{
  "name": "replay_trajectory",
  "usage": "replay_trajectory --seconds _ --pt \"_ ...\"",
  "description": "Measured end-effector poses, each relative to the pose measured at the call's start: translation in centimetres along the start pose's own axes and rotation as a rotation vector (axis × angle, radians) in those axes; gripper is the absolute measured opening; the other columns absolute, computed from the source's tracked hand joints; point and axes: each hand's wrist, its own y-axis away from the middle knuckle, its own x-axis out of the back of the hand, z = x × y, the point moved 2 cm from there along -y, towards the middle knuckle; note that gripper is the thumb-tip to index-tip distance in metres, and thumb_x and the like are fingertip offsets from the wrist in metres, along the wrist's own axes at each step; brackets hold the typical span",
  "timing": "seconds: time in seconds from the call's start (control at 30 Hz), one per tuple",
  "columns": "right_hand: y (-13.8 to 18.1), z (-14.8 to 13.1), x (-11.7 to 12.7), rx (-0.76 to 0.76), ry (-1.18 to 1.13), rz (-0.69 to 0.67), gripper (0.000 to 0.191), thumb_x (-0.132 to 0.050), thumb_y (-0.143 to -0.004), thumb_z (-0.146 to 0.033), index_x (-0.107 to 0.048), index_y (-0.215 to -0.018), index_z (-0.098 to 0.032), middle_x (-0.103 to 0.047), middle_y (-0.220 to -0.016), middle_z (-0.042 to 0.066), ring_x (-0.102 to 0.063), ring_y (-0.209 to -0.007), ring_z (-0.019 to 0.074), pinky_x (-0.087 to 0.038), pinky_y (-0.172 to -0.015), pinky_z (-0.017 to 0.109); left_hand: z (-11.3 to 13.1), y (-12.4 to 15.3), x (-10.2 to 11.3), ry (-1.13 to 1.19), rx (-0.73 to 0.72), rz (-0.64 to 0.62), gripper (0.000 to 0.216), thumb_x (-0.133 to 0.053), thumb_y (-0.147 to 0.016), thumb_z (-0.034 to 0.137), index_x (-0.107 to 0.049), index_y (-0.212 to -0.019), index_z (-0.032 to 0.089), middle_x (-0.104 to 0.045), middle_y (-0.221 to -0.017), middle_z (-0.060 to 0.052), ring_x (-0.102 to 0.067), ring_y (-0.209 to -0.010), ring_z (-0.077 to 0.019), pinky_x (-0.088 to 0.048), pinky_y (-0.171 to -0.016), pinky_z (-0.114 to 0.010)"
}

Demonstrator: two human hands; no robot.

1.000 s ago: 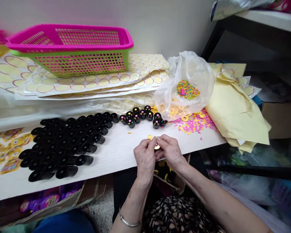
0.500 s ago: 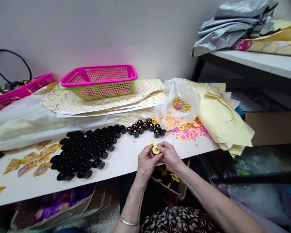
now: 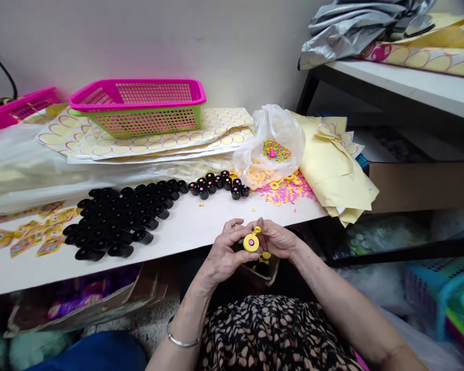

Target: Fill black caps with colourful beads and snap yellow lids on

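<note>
Above my lap, just off the table's front edge, my left hand [image 3: 226, 252] grips a round yellow cap with a small loop [image 3: 251, 242] between thumb and fingers. A pink bead shows at the cap's dark centre, and the cap faces up toward me. From the other side, my right hand [image 3: 280, 239] closes its curled fingers against the cap near the loop; some fingertips are hidden. Below the hands, a box [image 3: 268, 275] holds black and yellow pieces. On the table, several small black cups with coloured beads [image 3: 218, 181] stand beyond my hands.
Many plain black cups [image 3: 119, 216] crowd the table's left half, near yellow printed packets [image 3: 38, 232]. Pink and yellow beads [image 3: 286, 190] lie scattered beside a clear plastic bag [image 3: 268, 123]. A pink-and-green basket [image 3: 139, 121] sits behind on patterned sheets. Shelving [image 3: 402, 82] stands at right.
The hands have brought the cap closer to my body and turned its yellow face more toward me. The view has tilted downward and shifted right.
</note>
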Motion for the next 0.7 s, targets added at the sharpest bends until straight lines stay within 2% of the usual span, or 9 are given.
replay_trajectory --seconds 0.13,0.3,0.4,0.53,0.7 --pt "0.9 -0.6 0.6 -0.017 0.138 -0.099 0.038 -0.08 -0.053 -0.029 -0.061 -0.081 -0.01 -0.062 -0.07 0.0 -0.056 -0.059 0.0093 -0.045 -0.053 0.019 1.3 0.3 -0.9 -0.142 -0.095 -0.15 0.031 -0.073 -0.065 0.032 -0.068 -0.095 0.022 -0.065 -0.093 -0.004 -0.037 -0.117 -0.0229 -0.025 -0.105 -0.04" --pt "1.8 -1.6 0.6 -0.085 0.236 -0.128 0.048 -0.082 -0.04 -0.012 -0.063 -0.084 -0.01 -0.065 -0.077 0.0 -0.059 -0.068 0.011 -0.045 -0.063 0.021 2.2 0.2 -2.0 -0.229 -0.218 -0.233 0.03 -0.071 -0.068 0.031 -0.067 -0.097 0.021 -0.066 -0.098 -0.004 -0.045 -0.108 -0.0215 -0.024 -0.106 -0.04" --pt "2.2 -1.9 0.3 -0.109 0.26 -0.135 0.049 -0.081 -0.04 -0.009 -0.064 -0.086 -0.01 -0.065 -0.077 -0.002 -0.059 -0.069 0.0105 -0.044 -0.065 0.02 2.3 0.3 -2.4 -0.251 -0.232 -0.281 0.025 -0.07 -0.07 0.029 -0.067 -0.093 0.02 -0.066 -0.095 -0.003 -0.045 -0.109 -0.0215 -0.024 -0.106 -0.04" --pt "2.6 -1.6 0.5 -0.148 0.332 -0.164 0.058 -0.08 -0.043 -0.011 -0.063 -0.099 -0.01 -0.064 -0.082 -0.001 -0.057 -0.072 0.0114 -0.044 -0.064 0.021 2.1 0.5 -2.4 -0.28 -0.188 -0.306 0.025 -0.068 -0.072 0.029 -0.067 -0.096 0.023 -0.064 -0.102 -0.002 -0.035 -0.118 -0.0233 -0.027 -0.104 -0.039" --pt "2.9 -1.0 0.8 -0.122 0.386 -0.15 0.049 -0.079 -0.046 -0.018 -0.063 -0.091 -0.01 -0.06 -0.076 -0.003 -0.054 -0.067 0.0097 -0.042 -0.06 0.02 1.9 0.8 -2.6 -0.313 -0.162 -0.31 0.029 -0.067 -0.072 0.034 -0.066 -0.099 0.024 -0.06 -0.11 -0.004 -0.034 -0.118 -0.024 -0.031 -0.101 -0.039"
